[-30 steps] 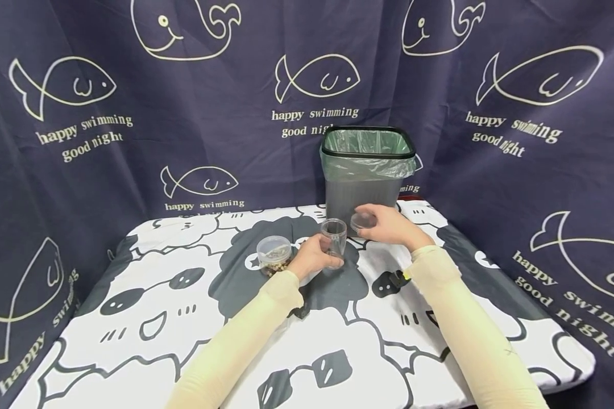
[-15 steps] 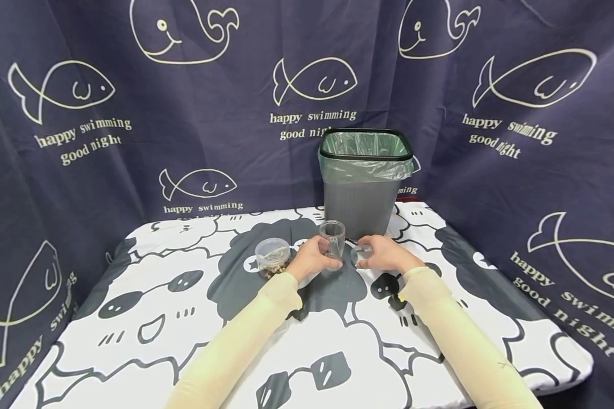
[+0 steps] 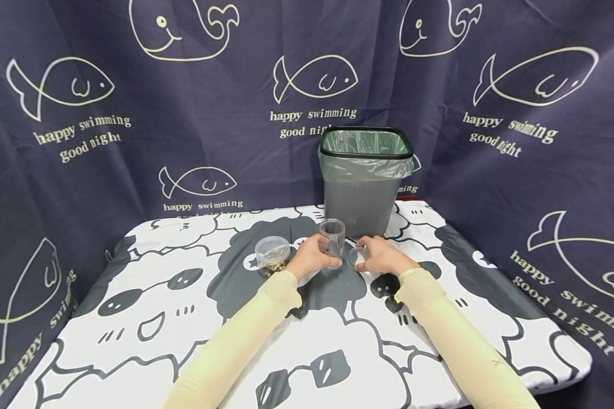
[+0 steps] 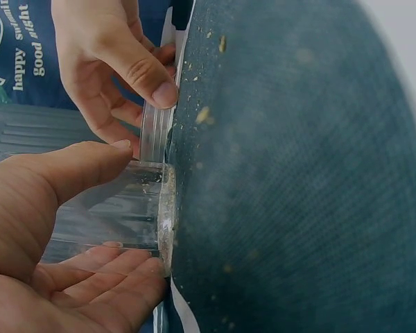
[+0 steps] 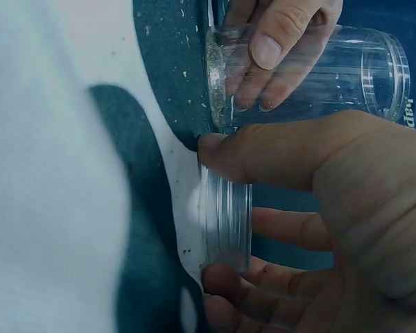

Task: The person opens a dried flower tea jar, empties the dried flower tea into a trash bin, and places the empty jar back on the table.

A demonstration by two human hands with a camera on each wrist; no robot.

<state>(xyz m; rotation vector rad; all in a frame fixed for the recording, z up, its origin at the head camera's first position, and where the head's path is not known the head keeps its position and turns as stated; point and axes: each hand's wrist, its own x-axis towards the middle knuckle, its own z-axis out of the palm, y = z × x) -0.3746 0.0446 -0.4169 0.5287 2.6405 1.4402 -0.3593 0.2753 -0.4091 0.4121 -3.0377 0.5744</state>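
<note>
My left hand (image 3: 311, 257) grips a tall clear plastic jar (image 3: 333, 228) around its lower part, thumb on one side and fingers on the other. The jar stands upright on the cloth, its mouth uncovered, with a few crumbs near its base (image 4: 167, 208). Just right of it, my right hand (image 3: 384, 255) holds a clear ridged screw lid (image 5: 225, 215) by its edges, thumb and fingers on opposite sides. The lid lies flat, right at the cloth surface. Left of my left hand sits a round clear tub (image 3: 273, 255) with mixed brownish bits inside, partly hidden by that hand.
A grey bin (image 3: 360, 204) with a black rim and green liner stands behind the jar. Small crumbs (image 4: 203, 114) are scattered on the patterned cloth (image 3: 184, 318). Dark printed curtains (image 3: 256, 142) surround the table at the back and sides.
My right hand has brought the lid down from in front of the bin to the cloth beside the jar, then shifted slightly left. The left hand and jar stay in place.
</note>
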